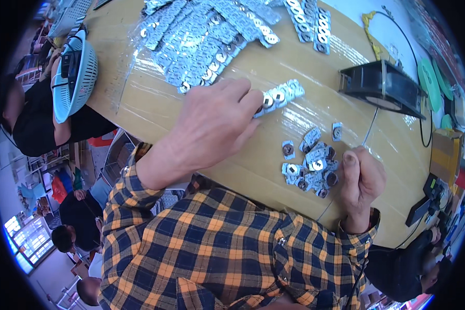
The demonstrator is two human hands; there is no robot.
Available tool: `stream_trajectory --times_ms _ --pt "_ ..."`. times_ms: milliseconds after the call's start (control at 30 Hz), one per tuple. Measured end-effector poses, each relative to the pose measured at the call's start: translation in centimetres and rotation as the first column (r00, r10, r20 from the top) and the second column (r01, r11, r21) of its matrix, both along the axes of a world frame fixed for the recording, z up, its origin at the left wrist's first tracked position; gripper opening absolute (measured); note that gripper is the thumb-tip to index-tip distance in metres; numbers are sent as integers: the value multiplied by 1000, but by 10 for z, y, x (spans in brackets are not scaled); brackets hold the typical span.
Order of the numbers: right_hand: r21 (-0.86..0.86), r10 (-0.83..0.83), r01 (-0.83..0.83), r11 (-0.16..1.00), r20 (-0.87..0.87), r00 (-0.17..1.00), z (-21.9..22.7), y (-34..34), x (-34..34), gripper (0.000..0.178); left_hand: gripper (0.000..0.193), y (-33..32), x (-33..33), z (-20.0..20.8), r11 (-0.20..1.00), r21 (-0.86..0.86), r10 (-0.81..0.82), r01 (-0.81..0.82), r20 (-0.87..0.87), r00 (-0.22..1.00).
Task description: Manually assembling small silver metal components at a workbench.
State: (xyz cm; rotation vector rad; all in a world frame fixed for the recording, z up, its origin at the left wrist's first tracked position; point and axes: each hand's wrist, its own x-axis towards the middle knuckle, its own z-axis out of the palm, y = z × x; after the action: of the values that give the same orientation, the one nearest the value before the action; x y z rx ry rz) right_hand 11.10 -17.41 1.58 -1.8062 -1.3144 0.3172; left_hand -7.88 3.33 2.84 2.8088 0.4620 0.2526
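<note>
My left hand (217, 121) is closed, fingers curled round the near end of a short strip of small circuit boards (281, 98). Round metallic and dark parts sit along that strip, which lies at a slant over the table. To the right, my right hand (364, 178) is closed with the thumb pressed on the curled index finger; whatever may be inside is hidden. Just left of it lies a loose pile of separated small circuit boards (315, 160), each with a round part. A single small board (337, 131) rests a little apart at the pile's far side.
Stacked board strips (201, 46) cover the far left of the tabletop (222, 178). More strips (321, 31) lie farther back. A black fan-like device (382, 88) with a cable stands at right. A co-worker (33, 119) sits left beside a light-blue basket (88, 77).
</note>
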Motion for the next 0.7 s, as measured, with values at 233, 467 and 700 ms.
stream_trajectory --times_ms 233,467,700 --pt "-22 43 -44 999 -14 999 -1 4 0 22 46 1 -2 -1 997 -22 -70 72 95 993" --pt "14 17 -15 1000 -107 994 0 0 -1 23 31 8 6 -3 983 -72 -148 170 249 957" --pt "-99 -87 33 995 -605 792 14 -5 -1 27 12 -22 30 13 339 -918 -36 205 205 978"
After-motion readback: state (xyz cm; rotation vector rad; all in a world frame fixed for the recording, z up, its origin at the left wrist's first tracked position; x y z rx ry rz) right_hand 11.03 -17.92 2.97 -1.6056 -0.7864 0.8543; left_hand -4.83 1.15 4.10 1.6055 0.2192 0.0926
